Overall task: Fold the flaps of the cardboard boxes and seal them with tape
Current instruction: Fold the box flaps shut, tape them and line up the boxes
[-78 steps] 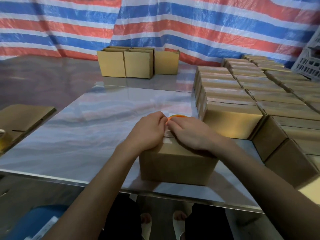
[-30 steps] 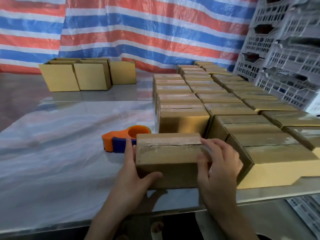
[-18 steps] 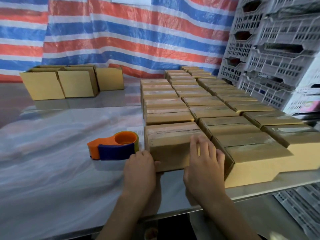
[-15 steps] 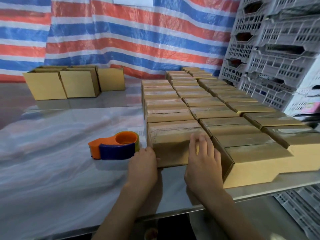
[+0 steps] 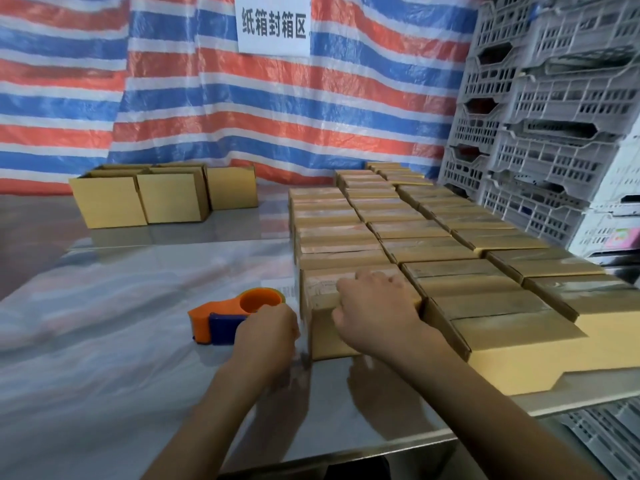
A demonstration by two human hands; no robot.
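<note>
Head view, single frame.

- Taped brown cardboard box [image 5: 323, 341]: stands on the glossy grey table [image 5: 121, 358] near its front edge, at the near end of the left column of a block of sealed brown cardboard boxes [image 5: 433, 237]. Its far face touches the next box in that column. Clear tape runs across its top.
- Right hand [image 5: 377, 311]: sits on the box's top front edge, back of hand up. Fingers [image 5: 367, 278] are bent over the top panel and lie close together; thumb lies on the front face. The hand grips that edge.
- Left hand [image 5: 268, 332]: just beside the box's left face, back toward the camera, slightly blurred. Fingers are curled under and their tips are hidden. Cannot tell whether they touch the box or hold anything.
- Orange-and-blue plastic tape dispenser [image 5: 235, 313]: rests flat on the table, just left of the box and right behind the left hand. Contact with the hand cannot be told.
- Three open-topped brown cardboard boxes [image 5: 171, 199]: in a group at the far left of the table, well apart from the sealed block.
- Background: red, blue and white striped tarpaulin [image 5: 242, 116] carrying a white paper sign with printed characters [image 5: 273, 24].
- Right side: stacked grey slotted plastic crates [image 5: 554, 109], just beyond the sealed boxes.
</note>
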